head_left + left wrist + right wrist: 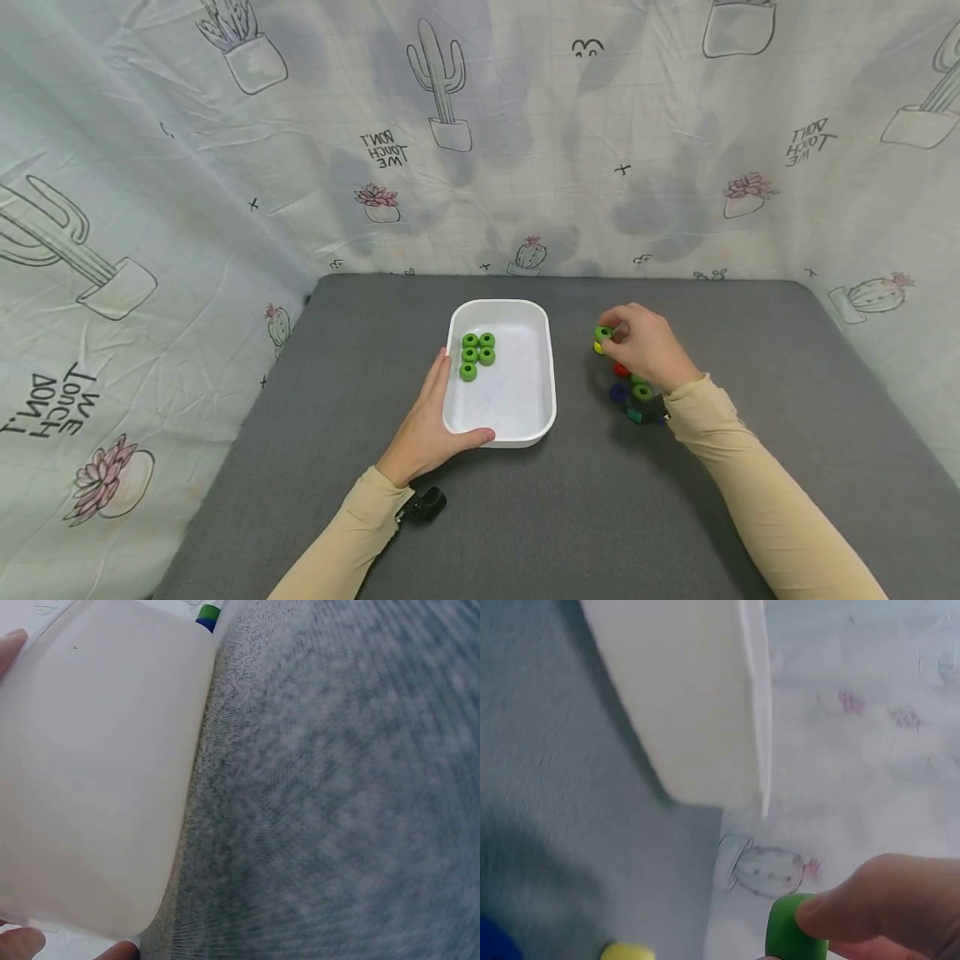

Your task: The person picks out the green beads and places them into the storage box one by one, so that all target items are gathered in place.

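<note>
My right hand (647, 346) pinches a small green ring-shaped bead (603, 333) at its fingertips, lifted just above the grey mat. My left hand (429, 421) grips the near left corner of the white rounded-rectangle plastic tray (542, 367); five more green ring beads (477, 353) lie clustered flat in its far left corner, just beyond my fingertips.
</note>
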`<state>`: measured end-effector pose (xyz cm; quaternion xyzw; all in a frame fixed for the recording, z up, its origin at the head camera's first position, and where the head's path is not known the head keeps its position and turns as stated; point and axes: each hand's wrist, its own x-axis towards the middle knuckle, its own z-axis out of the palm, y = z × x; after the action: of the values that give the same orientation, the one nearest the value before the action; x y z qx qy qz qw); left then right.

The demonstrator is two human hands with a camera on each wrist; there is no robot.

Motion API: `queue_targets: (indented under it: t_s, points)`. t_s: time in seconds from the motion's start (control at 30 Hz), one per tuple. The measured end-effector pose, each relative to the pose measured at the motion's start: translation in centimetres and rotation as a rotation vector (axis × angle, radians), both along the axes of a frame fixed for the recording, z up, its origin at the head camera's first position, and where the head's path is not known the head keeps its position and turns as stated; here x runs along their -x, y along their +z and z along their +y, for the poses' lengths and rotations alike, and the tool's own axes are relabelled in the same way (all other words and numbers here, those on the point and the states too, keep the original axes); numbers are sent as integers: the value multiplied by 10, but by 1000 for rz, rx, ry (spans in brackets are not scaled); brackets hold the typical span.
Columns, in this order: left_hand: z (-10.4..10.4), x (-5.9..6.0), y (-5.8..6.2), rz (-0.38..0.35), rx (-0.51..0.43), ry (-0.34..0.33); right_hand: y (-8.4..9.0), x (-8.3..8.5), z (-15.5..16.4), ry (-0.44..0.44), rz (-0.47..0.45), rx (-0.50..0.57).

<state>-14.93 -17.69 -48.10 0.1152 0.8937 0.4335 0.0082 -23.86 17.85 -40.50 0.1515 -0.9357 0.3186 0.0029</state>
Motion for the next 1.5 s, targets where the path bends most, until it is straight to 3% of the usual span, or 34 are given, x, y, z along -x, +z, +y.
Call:
queue_targets:
  t_s: [1.0,1.5]
  points:
    - [0,1,0,-28,-5,6,20,-8,-91,210,50,65]
    - [-1,0,-1,-19,-1,2,12,2,-129,296,18,34]
